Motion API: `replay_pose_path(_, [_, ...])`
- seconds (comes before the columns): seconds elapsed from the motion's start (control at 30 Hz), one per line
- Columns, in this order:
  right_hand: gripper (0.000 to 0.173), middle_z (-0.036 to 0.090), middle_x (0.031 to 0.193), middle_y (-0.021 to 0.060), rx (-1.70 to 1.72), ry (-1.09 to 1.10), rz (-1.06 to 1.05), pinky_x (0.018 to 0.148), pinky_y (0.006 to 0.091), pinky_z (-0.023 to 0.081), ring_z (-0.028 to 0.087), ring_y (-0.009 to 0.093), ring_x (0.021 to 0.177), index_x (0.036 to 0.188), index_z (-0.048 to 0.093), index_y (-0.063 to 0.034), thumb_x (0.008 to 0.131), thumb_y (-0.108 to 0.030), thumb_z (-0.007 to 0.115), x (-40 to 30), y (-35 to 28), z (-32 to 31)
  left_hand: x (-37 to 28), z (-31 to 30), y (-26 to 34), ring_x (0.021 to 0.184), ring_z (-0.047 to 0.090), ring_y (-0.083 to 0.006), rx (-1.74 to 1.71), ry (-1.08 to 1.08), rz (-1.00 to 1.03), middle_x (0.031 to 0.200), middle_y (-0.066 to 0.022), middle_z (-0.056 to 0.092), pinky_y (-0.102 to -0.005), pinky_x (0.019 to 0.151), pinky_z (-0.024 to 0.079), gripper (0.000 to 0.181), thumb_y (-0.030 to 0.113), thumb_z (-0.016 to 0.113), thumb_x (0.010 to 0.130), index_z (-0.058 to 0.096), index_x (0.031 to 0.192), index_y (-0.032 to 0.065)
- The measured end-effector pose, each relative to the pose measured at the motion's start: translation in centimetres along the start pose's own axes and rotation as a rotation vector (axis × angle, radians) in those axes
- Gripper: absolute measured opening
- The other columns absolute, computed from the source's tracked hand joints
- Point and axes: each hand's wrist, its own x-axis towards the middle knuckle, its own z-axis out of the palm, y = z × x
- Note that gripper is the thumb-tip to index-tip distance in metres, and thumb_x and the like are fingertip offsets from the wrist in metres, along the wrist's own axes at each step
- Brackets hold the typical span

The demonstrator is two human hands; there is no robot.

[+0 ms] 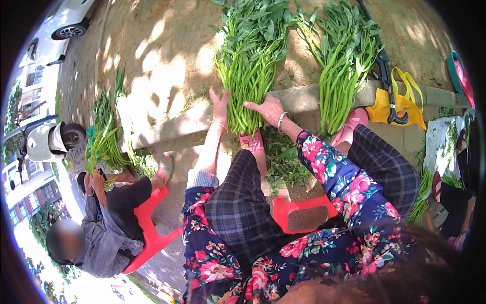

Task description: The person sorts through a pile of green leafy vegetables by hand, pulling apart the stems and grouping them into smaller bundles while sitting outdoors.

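Observation:
A large pile of leafy green water spinach [252,57] lies across the concrete kerb, its cut stems pointing toward me. At its left edge is my left hand [219,104], thumb and fingers apart. My right hand [267,108] is at the right side of the stems, its thumb extended over or against them and its fingers spread. Neither hand is closed around the greens. A second bundle of water spinach [343,68] rests on the kerb to the right. Picked leaves [284,159] lie on the ground between my feet in pink clogs.
A black walking stick [384,64] lies over a yellow bag [395,108] at the right. I sit by a red plastic stool [302,212]. To the left a person on a red stool [152,231] holds green stems. Beyond are a parked scooter [45,141] and white cars.

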Motion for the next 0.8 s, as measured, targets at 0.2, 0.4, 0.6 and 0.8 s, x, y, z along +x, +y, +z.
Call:
replay_pose_path(0.2, [0.059,0.060,0.079,0.0259,-0.133,0.150,-0.059,0.069,0.0425,0.048,0.059,0.039,0.078,0.082,0.058,0.0059,0.076,-0.053,0.055,-0.4,0.5,0.2,-4.7,-1.3,-6.1,0.105,0.047,-0.0312,0.003,0.701,-0.239,0.119,-0.0188,0.046,-0.0388,0.091,0.035,0.051,0.036,0.046,0.087,0.034,0.123,0.0011])
replay_pose_path(0.4, [0.059,0.056,0.071,0.0299,-0.104,0.120,-0.080,0.066,0.0446,0.046,0.058,0.041,0.074,0.069,0.058,0.0065,0.079,-0.051,0.050,-0.6,0.2,1.1,-5.1,-0.7,-10.3,0.104,0.048,-0.0315,-0.161,0.456,-0.417,0.117,-0.0193,0.047,-0.0390,0.091,0.035,0.050,0.036,0.045,0.087,0.036,0.121,0.0009])
replay_pose_path(0.6, [0.058,0.057,0.073,0.0301,-0.097,0.077,-0.063,0.067,0.0446,0.046,0.058,0.042,0.074,0.070,0.059,0.0071,0.077,-0.050,0.052,-0.8,-0.3,1.0,-4.8,0.1,-11.3,0.103,0.048,-0.0319,-0.138,0.402,-0.414,0.115,-0.0198,0.048,-0.0391,0.090,0.036,0.048,0.035,0.045,0.087,0.037,0.119,0.0007])
replay_pose_path(0.8, [0.065,0.058,0.075,0.0305,-0.053,0.090,-0.020,0.068,0.0437,0.047,0.059,0.041,0.077,0.070,0.060,0.0087,0.072,-0.056,0.056,-0.9,-0.5,0.9,-4.3,0.4,-11.2,0.102,0.049,-0.0323,-0.098,0.372,-0.401,0.113,-0.0203,0.049,-0.0393,0.090,0.036,0.046,0.035,0.044,0.087,0.039,0.117,0.0005])
